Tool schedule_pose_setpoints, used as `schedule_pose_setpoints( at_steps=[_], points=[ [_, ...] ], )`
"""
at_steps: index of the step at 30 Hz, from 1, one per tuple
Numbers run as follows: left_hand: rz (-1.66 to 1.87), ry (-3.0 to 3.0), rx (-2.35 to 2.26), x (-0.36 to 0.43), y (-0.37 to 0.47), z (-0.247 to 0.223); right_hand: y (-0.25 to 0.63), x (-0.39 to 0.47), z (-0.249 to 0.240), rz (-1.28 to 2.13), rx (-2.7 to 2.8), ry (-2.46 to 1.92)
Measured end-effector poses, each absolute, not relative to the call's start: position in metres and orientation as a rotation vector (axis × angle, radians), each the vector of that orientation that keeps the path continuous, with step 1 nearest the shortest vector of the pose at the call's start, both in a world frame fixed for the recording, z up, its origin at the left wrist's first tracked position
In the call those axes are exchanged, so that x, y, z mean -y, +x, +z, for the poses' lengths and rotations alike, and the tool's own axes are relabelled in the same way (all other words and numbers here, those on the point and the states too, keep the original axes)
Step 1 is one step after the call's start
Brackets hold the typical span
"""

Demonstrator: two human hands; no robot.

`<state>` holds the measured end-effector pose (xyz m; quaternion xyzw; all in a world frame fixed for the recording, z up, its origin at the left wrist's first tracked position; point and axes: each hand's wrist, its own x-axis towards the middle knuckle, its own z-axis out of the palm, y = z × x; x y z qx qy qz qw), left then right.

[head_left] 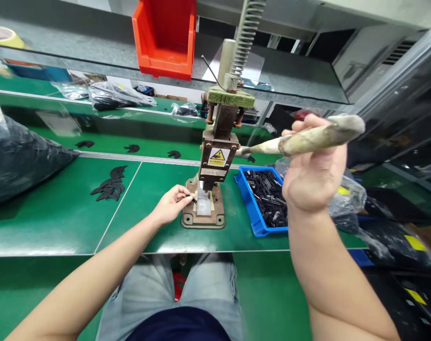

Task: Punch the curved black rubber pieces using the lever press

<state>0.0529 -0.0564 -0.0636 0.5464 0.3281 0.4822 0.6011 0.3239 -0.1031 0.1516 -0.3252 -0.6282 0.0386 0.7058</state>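
My left hand (173,203) is at the left side of an arbor press's base (187,219), thumb and fingers pinched on a small black part (193,199). That part is at the edge of the pale metal fixture (203,207) beneath the press ram (208,183). Raised on the right, my right hand (312,166) holds the press lever (307,139), wrapped in worn, light material. The lever lies across its fingers, with the palm showing below. A warning label (218,157) is on the press head.
Right of the press, a blue tray (259,232) holds many small black parts. Curved black pieces (110,184) lie piled on the green bench at left, others farther back. A large bag (20,156) stands far left. An orange bin (165,42) sits on the shelf above.
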Motion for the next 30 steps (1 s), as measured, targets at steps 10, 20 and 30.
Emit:
schedule_pose_setpoints(
  at_steps=[10, 20, 30],
  points=[
    [0.910, 2.357, -1.009, 0.027, 0.070, -0.060, 0.302, 0.121, 0.168, 0.041, 1.547, -0.770],
    [0.874, 2.400, -0.964, 0.025, 0.072, -0.057, 0.305, 0.166, 0.062, -0.018, 1.645, -0.719],
    [0.911, 2.273, -1.716, 0.007, -0.060, -0.052, 0.311, 0.131, 0.025, -0.206, 1.397, -0.580]
  ],
)
